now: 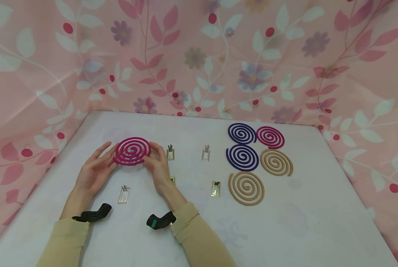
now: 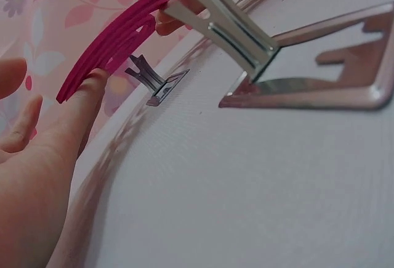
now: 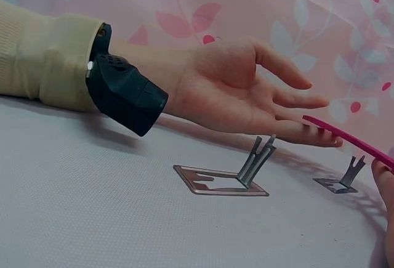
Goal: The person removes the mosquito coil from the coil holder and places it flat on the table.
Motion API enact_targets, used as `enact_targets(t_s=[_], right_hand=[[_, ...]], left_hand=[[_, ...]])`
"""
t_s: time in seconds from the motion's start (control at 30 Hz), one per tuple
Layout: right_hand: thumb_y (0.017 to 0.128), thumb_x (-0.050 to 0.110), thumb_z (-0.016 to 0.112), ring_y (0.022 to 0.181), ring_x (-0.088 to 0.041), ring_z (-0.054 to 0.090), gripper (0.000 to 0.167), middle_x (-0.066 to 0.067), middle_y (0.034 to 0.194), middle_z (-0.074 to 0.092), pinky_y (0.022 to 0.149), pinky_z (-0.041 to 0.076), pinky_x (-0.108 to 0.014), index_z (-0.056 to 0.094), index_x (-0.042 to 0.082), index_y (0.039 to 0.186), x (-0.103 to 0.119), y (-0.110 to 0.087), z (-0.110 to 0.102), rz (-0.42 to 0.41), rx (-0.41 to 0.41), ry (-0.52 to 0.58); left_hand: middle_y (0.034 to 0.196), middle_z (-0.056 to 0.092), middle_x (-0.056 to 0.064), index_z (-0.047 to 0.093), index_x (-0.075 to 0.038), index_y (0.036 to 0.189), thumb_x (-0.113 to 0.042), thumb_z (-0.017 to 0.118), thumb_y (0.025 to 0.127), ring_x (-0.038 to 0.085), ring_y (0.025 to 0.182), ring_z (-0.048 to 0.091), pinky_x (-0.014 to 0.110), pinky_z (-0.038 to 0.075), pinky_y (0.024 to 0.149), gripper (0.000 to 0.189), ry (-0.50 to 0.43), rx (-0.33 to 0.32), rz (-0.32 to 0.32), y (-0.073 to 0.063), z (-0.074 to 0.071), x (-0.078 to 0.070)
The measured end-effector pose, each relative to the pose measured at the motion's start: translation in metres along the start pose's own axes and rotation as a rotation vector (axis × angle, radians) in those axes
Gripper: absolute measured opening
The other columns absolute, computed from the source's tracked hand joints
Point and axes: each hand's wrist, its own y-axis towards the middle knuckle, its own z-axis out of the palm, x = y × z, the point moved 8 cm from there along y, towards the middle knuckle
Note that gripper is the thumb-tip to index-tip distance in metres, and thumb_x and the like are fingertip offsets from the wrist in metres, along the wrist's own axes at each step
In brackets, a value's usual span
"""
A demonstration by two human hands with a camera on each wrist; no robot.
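A magenta mosquito coil [image 1: 133, 151] is held level above the table between the two hands. My left hand [image 1: 93, 174] lies palm up at the coil's left edge. In the right wrist view its fingers are extended, and the coil rests on one fingertip [image 3: 329, 140]. My right hand [image 1: 159, 167] pinches the opposite edge between thumb and fingers. Below the left hand stands a metal coil stand [image 1: 124, 194] with upright prongs, large in the left wrist view. Another coil stand [image 1: 172, 180] is partly hidden behind the right wrist.
More metal stands [image 1: 170, 152] [image 1: 205, 152] [image 1: 215, 188] are spread over the white table [image 1: 286, 230]. To the right lie dark blue coils [image 1: 241, 133] [image 1: 242, 157], a magenta coil [image 1: 270, 137] and tan coils [image 1: 276, 162] [image 1: 246, 188]. A floral curtain [image 1: 192, 74] surrounds the table.
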Motion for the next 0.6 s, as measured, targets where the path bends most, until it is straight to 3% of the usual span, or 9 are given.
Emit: enact_targets(t_s=[0.3,0.6], right_hand=[[0.086,0.001,0.056,0.130,-0.031,0.054,0.057,-0.005,0.148,0.046,0.091,0.049,-0.021,0.049,0.009,0.142,0.0029,-0.0014,0.0046,-0.007,0.016,0.020],[0.086,-0.003,0.055,0.118,-0.023,0.058,0.059,-0.008,0.147,0.046,0.086,0.052,-0.019,0.046,0.003,0.144,0.0069,-0.0012,0.0073,-0.002,0.013,0.134]], left_hand=[[0.169,0.001,0.009,0.029,-0.013,0.156,-0.003,0.024,0.107,0.020,0.147,0.036,0.033,0.040,0.113,0.051,-0.036,0.015,0.004,-0.0019,0.0046,-0.0039],[0.166,0.019,0.011,0.028,-0.011,0.157,-0.003,0.018,0.105,0.030,0.147,0.036,0.042,0.037,0.116,0.054,-0.299,0.094,0.033,-0.0044,0.0090,-0.0058]])
